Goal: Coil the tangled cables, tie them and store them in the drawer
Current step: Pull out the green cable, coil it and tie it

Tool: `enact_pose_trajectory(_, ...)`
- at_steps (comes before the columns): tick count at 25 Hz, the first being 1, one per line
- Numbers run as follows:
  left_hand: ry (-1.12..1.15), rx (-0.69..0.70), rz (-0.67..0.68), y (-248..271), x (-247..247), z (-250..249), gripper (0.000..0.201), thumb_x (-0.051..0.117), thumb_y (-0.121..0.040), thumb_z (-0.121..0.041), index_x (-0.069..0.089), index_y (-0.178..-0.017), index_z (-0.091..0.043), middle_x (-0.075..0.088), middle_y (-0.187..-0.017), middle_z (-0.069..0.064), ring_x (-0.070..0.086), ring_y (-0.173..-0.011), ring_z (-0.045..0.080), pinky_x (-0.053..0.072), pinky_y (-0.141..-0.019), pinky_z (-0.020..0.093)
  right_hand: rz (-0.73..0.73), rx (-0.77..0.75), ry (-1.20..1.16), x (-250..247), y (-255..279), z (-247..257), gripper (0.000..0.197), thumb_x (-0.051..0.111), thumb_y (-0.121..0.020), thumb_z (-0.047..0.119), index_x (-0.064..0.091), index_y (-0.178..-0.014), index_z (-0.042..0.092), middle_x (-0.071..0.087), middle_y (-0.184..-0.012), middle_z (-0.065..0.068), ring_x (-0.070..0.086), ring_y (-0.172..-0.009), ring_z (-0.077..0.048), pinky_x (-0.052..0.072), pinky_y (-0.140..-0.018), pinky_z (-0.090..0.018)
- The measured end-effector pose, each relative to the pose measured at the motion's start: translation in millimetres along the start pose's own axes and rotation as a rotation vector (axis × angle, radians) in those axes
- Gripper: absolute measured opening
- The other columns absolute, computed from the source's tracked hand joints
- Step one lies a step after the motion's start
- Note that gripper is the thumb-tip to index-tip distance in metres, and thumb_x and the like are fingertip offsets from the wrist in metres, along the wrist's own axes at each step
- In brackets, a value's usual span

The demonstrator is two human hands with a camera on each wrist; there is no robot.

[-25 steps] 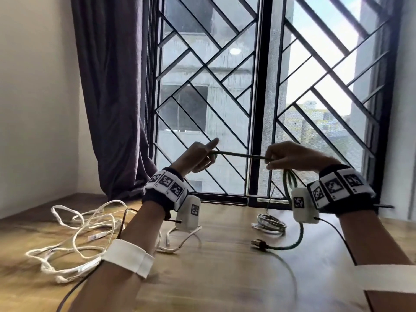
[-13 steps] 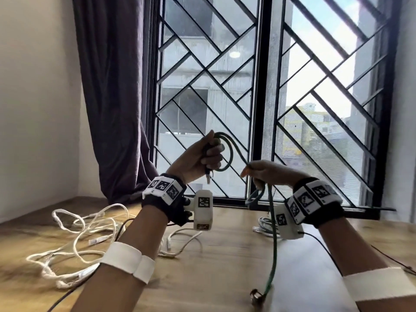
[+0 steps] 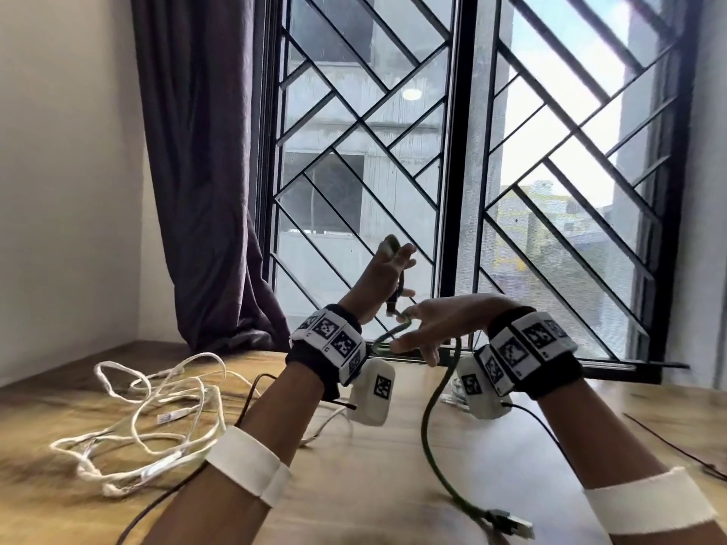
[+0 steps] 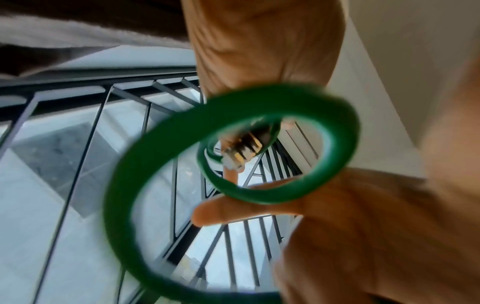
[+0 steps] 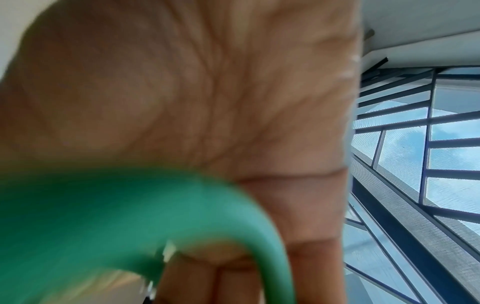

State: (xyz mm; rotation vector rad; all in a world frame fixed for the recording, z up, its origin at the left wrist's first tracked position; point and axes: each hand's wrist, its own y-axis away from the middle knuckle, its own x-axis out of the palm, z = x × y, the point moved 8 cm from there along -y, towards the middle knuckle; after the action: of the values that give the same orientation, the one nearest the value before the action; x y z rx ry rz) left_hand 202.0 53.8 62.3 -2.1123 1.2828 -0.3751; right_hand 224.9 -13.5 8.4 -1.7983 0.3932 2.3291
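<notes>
A green cable is held up in front of the window. My left hand is raised and grips small loops of it; in the left wrist view the green coil rings my fingers, with one connector inside it. Just below and to the right, my right hand pinches the cable between thumb and forefinger, its other fingers spread. In the right wrist view the cable crosses my palm, blurred. From the right hand it hangs down to its other plug on the wooden table.
A tangled white cable sprawls over the table's left side. A small grey coil lies partly hidden behind my right wrist. Thin black leads trail from my wrists. A dark curtain and the barred window stand behind.
The cable was stretched straight between both hands. My left hand has risen with a loop, and my right hand has come in close under it with more cable. The free plug slid nearer.
</notes>
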Motion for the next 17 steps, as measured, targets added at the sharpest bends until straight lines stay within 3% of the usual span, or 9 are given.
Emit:
enact_pose_trajectory(2, -0.092, 0.008, -0.007, -4.7, -4.6, 7.7, 0.018, 0.034, -0.102, -0.024, 0.032, -0.116, -0.012, 0.042, -0.130, 0.007, 0.047, -0.120, 0.019, 0.055, -0.074, 0.039, -0.020, 0.021, 0.096, -3.0, -2.6, -6.5, 0.076, 0.066, -0.076, 0.054, 0.043, -0.135, 0.012, 0.063, -0.066, 0.011, 0.058, -0.062, -0.001, 0.043, -0.068, -0.019)
enact_pose_trajectory(5, -0.251, 0.017, -0.037, -10.0, -12.5, 16.8, 0.015, 0.037, -0.102, -0.024, 0.034, -0.111, -0.012, 0.043, -0.114, 0.008, 0.046, -0.104, 0.019, 0.050, -0.075, 0.041, -0.029, 0.042, 0.207, -3.9, -6.4, -13.5, 0.049, 0.073, -0.076, 0.038, 0.063, -0.119, 0.017, 0.057, -0.051, 0.020, 0.050, -0.050, 0.011, 0.036, -0.057, -0.014)
enact_pose_trajectory(7, -0.379, 0.041, -0.061, -10.5, -17.5, 20.4, 0.013, 0.038, -0.101, -0.024, 0.037, -0.101, -0.012, 0.041, -0.104, 0.009, 0.045, -0.093, 0.017, 0.046, -0.072, 0.038, -0.059, 0.070, 0.225, -12.3, -2.1, -15.5, 0.036, 0.076, -0.075, 0.030, 0.069, -0.108, 0.017, 0.058, -0.057, 0.018, 0.052, -0.059, 0.006, 0.039, -0.061, -0.018)
enact_pose_trajectory(9, -0.423, 0.045, -0.105, -10.0, -26.6, 20.1, 0.011, 0.037, -0.101, -0.024, 0.038, -0.094, -0.015, 0.040, -0.103, 0.008, 0.045, -0.087, 0.015, 0.047, -0.074, 0.037, -0.090, 0.129, 0.264, -21.5, 1.5, -21.4, 0.044, 0.079, -0.071, 0.031, 0.067, -0.109, 0.013, 0.065, -0.080, 0.008, 0.060, -0.080, -0.008, 0.047, -0.076, -0.027)
enact_pose_trajectory(11, -0.404, 0.068, -0.162, -11.1, -38.4, 13.5, 0.013, 0.039, -0.101, -0.022, 0.035, -0.096, -0.011, 0.041, -0.102, 0.010, 0.046, -0.090, 0.018, 0.050, -0.081, 0.051, -0.099, 0.207, 0.341, -23.0, 2.0, -30.4, 0.061, 0.078, -0.070, 0.033, 0.059, -0.117, 0.000, 0.066, -0.109, -0.015, 0.061, -0.106, -0.029, 0.049, -0.092, -0.039)
enact_pose_trajectory(12, -0.391, 0.081, -0.180, -11.7, -42.0, 9.4, 0.014, 0.040, -0.100, -0.021, 0.034, -0.098, -0.009, 0.041, -0.099, 0.009, 0.045, -0.091, 0.019, 0.049, -0.081, 0.057, -0.090, 0.242, 0.377, -20.2, 0.5, -34.8, 0.059, 0.077, -0.071, 0.032, 0.060, -0.117, 0.000, 0.063, -0.116, -0.019, 0.059, -0.110, -0.032, 0.048, -0.094, -0.042)
enact_pose_trajectory(13, -0.386, 0.093, -0.183, -11.1, -43.0, 4.4, 0.014, 0.040, -0.100, -0.020, 0.033, -0.098, -0.008, 0.041, -0.095, 0.008, 0.045, -0.092, 0.020, 0.048, -0.082, 0.060, -0.081, 0.243, 0.398, -16.8, -1.8, -36.4, 0.047, 0.076, -0.073, 0.031, 0.065, -0.111, 0.005, 0.066, -0.111, -0.017, 0.061, -0.107, -0.030, 0.050, -0.092, -0.039)
enact_pose_trajectory(15, -0.483, 0.106, -0.162, -7.6, -38.9, -1.2, 0.015, 0.039, -0.101, -0.017, 0.035, -0.101, -0.002, 0.045, -0.089, 0.004, 0.046, -0.093, 0.024, 0.044, -0.088, 0.056, -0.083, 0.164, 0.313, -14.3, -5.5, -33.1, 0.019, 0.075, -0.074, 0.035, 0.072, -0.082, 0.018, 0.067, -0.080, 0.000, 0.061, -0.082, -0.017, 0.047, -0.073, -0.028)
enact_pose_trajectory(17, -0.634, 0.044, -0.095, -4.7, -34.2, 8.5, 0.026, 0.037, -0.101, -0.018, 0.037, -0.116, 0.004, 0.056, -0.112, 0.018, 0.053, -0.107, 0.033, 0.040, -0.096, 0.049, -0.191, 0.048, 0.238, -26.0, -3.1, -23.8, 0.034, 0.070, -0.076, 0.048, 0.060, -0.059, 0.021, 0.053, -0.060, 0.010, 0.049, -0.061, -0.009, 0.037, -0.061, -0.025)
